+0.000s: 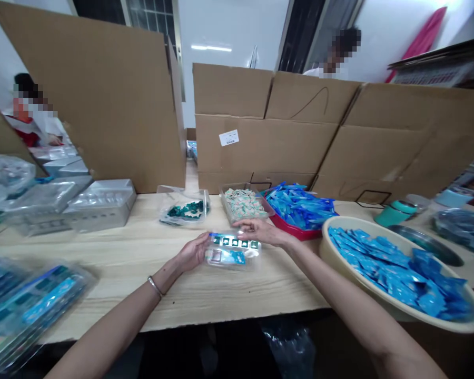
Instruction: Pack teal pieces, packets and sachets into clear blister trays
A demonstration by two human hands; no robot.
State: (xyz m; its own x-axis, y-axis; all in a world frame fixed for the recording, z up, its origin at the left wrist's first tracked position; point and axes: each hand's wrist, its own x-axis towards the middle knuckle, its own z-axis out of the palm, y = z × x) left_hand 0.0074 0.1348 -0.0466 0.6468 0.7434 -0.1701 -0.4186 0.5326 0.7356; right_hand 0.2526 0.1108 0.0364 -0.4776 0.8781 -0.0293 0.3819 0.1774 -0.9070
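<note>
Two hands at centre frame: left hand and right hand, both with fingers spread, touching opposite ends of one clear blister tray (firmness of hold cannot be told). The tray sits on the pale wood tabletop, five teal squares showing along its far side.

Open room: a bare strip runs from the tray to the near edge, and more lies to the left. To the right it narrows; the beige basin of blue sachets sits just beside the right forearm, near the edge.

Four open containers in all: that basin, a red tray of blue pieces, a clear tray of pale sachets, and a clear tub of teal pieces (the last two almost touching the hands' working space).
</note>
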